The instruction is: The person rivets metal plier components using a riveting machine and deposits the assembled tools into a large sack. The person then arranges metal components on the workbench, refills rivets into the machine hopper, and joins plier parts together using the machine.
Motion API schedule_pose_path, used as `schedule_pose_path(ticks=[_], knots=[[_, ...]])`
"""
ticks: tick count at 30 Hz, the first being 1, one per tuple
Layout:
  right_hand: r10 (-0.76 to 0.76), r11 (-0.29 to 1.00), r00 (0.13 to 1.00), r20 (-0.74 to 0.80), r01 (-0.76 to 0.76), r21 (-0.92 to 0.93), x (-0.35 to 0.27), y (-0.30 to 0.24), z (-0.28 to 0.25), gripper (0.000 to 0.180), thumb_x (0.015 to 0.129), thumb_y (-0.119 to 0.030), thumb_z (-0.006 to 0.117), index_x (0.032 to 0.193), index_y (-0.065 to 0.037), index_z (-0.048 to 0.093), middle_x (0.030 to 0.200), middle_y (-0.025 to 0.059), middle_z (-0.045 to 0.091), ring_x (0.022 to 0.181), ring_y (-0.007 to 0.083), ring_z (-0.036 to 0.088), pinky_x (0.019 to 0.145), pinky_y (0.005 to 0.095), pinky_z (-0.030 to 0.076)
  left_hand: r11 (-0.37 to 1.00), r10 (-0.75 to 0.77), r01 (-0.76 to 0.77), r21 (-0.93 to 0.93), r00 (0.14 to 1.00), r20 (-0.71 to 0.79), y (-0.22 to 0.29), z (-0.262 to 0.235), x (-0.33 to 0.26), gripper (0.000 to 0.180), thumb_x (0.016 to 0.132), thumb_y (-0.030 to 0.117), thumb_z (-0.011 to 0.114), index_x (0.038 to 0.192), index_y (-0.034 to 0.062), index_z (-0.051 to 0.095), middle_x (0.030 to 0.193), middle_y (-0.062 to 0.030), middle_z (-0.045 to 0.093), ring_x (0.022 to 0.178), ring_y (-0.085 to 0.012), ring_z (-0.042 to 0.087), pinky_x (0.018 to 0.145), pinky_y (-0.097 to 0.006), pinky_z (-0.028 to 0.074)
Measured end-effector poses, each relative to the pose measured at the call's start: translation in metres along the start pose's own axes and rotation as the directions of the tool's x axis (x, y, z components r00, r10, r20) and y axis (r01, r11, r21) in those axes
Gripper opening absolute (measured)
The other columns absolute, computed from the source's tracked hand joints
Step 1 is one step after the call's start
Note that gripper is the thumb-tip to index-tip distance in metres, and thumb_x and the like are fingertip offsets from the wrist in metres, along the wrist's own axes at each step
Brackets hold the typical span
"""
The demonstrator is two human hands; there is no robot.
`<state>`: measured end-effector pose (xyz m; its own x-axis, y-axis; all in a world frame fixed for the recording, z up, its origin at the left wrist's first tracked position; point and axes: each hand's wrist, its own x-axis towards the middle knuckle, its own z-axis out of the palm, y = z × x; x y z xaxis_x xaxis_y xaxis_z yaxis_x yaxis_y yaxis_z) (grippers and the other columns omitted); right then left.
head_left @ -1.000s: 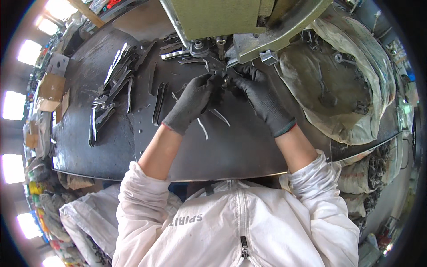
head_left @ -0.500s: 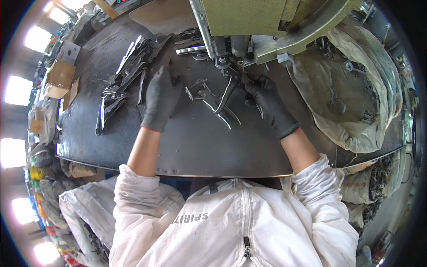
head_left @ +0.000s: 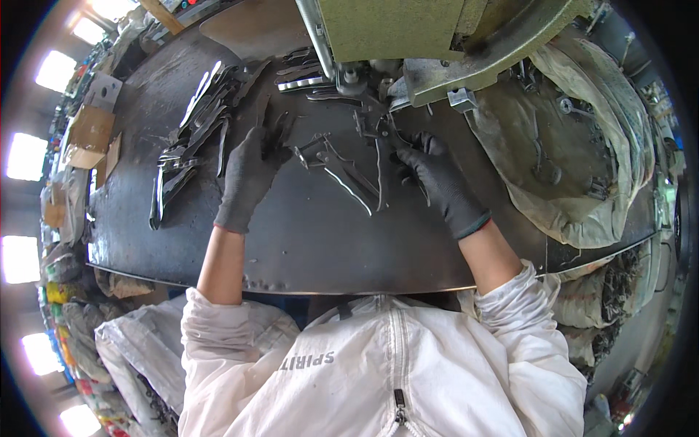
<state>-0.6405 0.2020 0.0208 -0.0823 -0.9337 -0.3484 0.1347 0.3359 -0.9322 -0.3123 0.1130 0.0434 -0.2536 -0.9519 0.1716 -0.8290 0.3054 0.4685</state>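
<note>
My gloved right hand (head_left: 440, 178) is closed around one handle of a dark metal pliers-like tool (head_left: 382, 164), below the press head. The tool's other handle hangs toward me, and its jointed end points away. A second, similar tool (head_left: 346, 175) lies spread on the table just left of it, partly overlapped by the first. My gloved left hand (head_left: 249, 175) hovers beside a pile of flat, dark metal handle pieces (head_left: 200, 127). A slim dark shape sticks up past its fingers; whether it is a finger or a held piece cannot be made out.
A green press (head_left: 397, 29) overhangs the far middle of the metal table (head_left: 328, 251). More metal pieces (head_left: 302, 73) lie beside its base. An open pale sack (head_left: 524, 186) holding metal parts lies on the right. Cardboard boxes (head_left: 89, 136) stand at the left edge.
My left hand has moved left and closer to me. The tool in my right hand has come out from under the press head, and its handle has swung toward upright.
</note>
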Motion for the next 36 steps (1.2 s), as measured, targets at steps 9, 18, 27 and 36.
schedule_pose_path(ticks=[9,18,27,36], knots=[[-0.109,0.99,0.993,0.047,0.104,0.093,-0.009,0.009,-0.008,0.019,0.106,-0.02,0.066,0.118,-0.005,0.066,0.094,0.0024,0.07,0.071,0.0051,0.063,0.06,0.0212,0.051,0.847,0.26,0.071,-0.527,0.809,0.527,0.122,-0.013,-0.002,0.024,0.102,0.01,0.071,0.121,-0.0017,0.064,0.09,-0.0005,0.065,0.078,-0.0082,0.058,0.07,-0.027,0.05],[-0.555,0.475,0.787,0.269,0.566,-0.674,-0.001,-0.037,-0.139,0.035,0.091,-0.004,0.065,0.125,-0.01,0.073,0.137,0.016,0.064,0.13,0.033,0.06,0.113,0.0407,0.047,0.667,0.219,0.233,-0.708,0.847,0.485,0.131,0.064,-0.02,0.021,0.103,0.015,0.071,0.118,0.0013,0.065,0.092,-0.001,0.067,0.073,-0.0085,0.063,0.062,-0.026,0.052],[-0.256,-0.041,0.936,0.241,0.238,-0.97,-0.019,-0.065,-0.313,0.037,0.089,-0.005,0.072,0.126,-0.01,0.069,0.139,0.012,0.066,0.126,0.0347,0.062,0.108,0.0425,0.048,0.701,-0.089,0.366,-0.611,0.896,0.434,0.08,0.054,-0.018,0.022,0.107,0.022,0.067,0.102,0.0003,0.063,0.083,-0.003,0.065,0.065,-0.0095,0.06,0.057,-0.027,0.047],[-0.167,0.947,0.986,-0.027,0.168,0.273,0.005,-0.033,-0.054,0.021,0.098,-0.016,0.073,0.113,-0.002,0.072,0.094,0.0014,0.072,0.086,0.0078,0.064,0.071,0.026,0.053,0.512,0.035,0.411,-0.754,0.867,0.497,0.126,0.053,0.001,0.049,0.111,0.047,0.054,0.121,0.0016,0.068,0.091,-0.0046,0.07,0.074,-0.0111,0.064,0.066,-0.027,0.051]])
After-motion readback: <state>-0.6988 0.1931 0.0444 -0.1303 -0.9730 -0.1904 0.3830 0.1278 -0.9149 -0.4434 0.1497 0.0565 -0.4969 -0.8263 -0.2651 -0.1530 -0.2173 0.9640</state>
